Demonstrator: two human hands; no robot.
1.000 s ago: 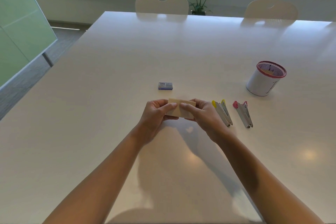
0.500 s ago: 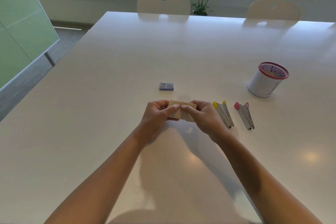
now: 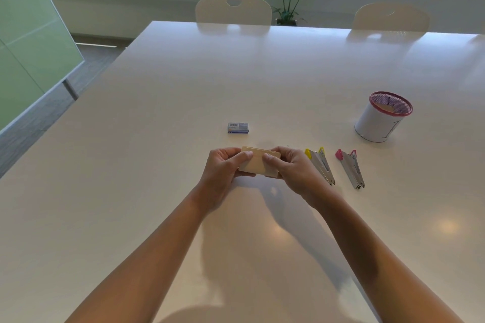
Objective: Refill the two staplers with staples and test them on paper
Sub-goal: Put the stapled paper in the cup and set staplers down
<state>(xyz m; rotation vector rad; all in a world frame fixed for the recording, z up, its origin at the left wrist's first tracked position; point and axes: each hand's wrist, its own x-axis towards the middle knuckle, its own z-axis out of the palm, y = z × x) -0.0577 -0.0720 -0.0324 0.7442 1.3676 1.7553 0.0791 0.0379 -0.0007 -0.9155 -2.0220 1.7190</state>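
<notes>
Staplers (image 3: 320, 166) (image 3: 350, 167) untouched right of our fingers (image 3: 245, 156); both hands pinch paper pad (image 3: 258, 162); refilling, testing remain.

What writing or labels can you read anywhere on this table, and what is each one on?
No text here can be read.
Small blue box: a barcode and printed lines on its top, too small to read.
White paper wrap on the mesh cup: a black hand-drawn mark, partly turned away, not legible.
Tan pad held by the left hand and the right hand: no print visible.
Yellow stapler and pink stapler: no marking discernible.
</notes>
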